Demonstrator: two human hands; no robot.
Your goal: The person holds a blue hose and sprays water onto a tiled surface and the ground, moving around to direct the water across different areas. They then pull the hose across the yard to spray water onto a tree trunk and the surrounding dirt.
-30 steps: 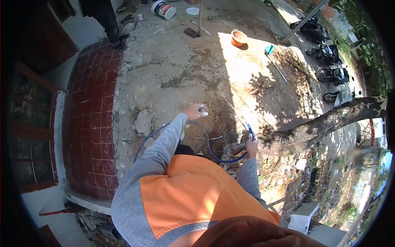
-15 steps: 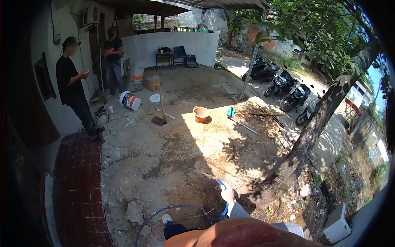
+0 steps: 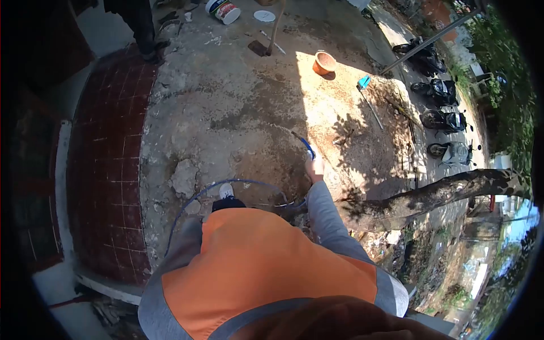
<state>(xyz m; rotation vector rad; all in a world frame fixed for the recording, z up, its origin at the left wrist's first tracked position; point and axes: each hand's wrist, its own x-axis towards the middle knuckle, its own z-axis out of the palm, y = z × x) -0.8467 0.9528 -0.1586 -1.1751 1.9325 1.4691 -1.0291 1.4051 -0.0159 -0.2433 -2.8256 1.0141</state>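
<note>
A blue hose [image 3: 306, 144] is in my right hand [image 3: 315, 166], its free end pointing forward and left over the concrete ground [image 3: 226, 147]. A faint pale streak leaves its tip, perhaps water, and the ground around there is dark and damp-looking. The rest of the hose curves across the ground past my white shoe [image 3: 226, 191] toward the lower left. My fingers are wrapped round the hose, with the arm stretched out. My left hand is out of sight; only the grey left sleeve [image 3: 154, 303] beside the orange vest [image 3: 266, 255] shows.
Ahead stand an orange bucket [image 3: 324, 63], a blue dustpan [image 3: 364, 83] and an upright long-handled tool [image 3: 276, 28]. A paint pail [image 3: 224, 11] lies tipped near a white lid [image 3: 264, 16]. Right are a tree trunk [image 3: 430, 195] and parked motorbikes [image 3: 445, 122]; left, red tiles [image 3: 107, 170] and a person's legs [image 3: 139, 28].
My view has tipped downward, bringing my vest and sleeves into sight and pushing the people toward or past the top edge. My right hand still grips the hose, its tip pointing further left.
</note>
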